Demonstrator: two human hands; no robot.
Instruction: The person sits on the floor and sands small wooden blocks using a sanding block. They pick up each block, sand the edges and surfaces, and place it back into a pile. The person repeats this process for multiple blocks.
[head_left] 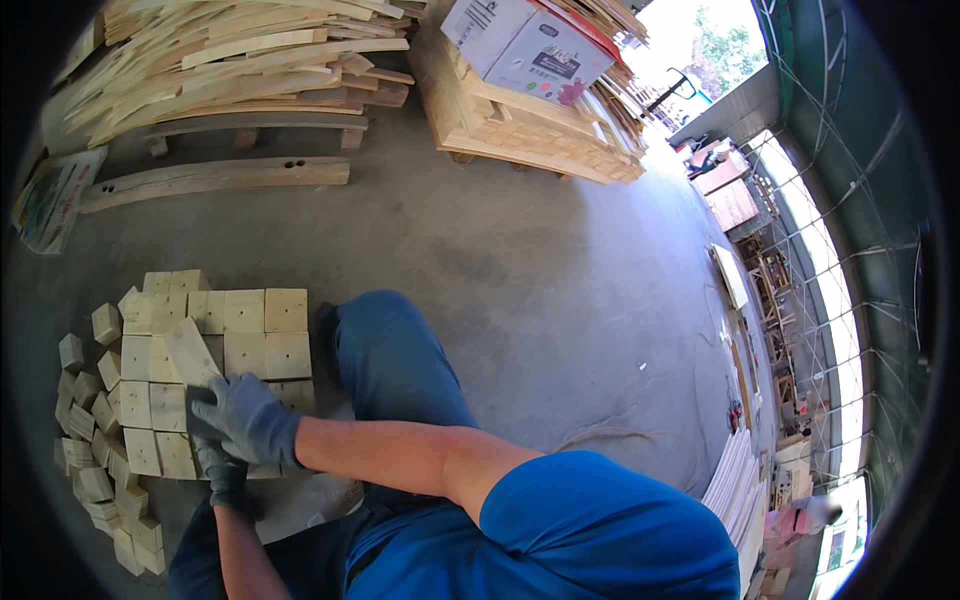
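Both of my hands wear grey gloves and meet over a low stack of square-ended wooden blocks (245, 347) on the floor. A longer pale wooden block (192, 352) lies tilted across the stack, its lower end at the fingers of my right hand (252, 418), which are closed on it. My left hand (224, 473) is just below, by the stack's near edge. Its fingers are partly hidden behind the right hand, so what it holds cannot be made out. Many of the stacked blocks show a small dark mark on the end.
Loose small blocks (97, 483) lie heaped left of the stack. My bent knee (392, 345) is right of it. Farther off are a long beam (225, 183), piled thin boards (250, 60), and a cardboard box (530, 50) on stacked lumber (530, 135). A cable (620, 432) crosses the concrete floor.
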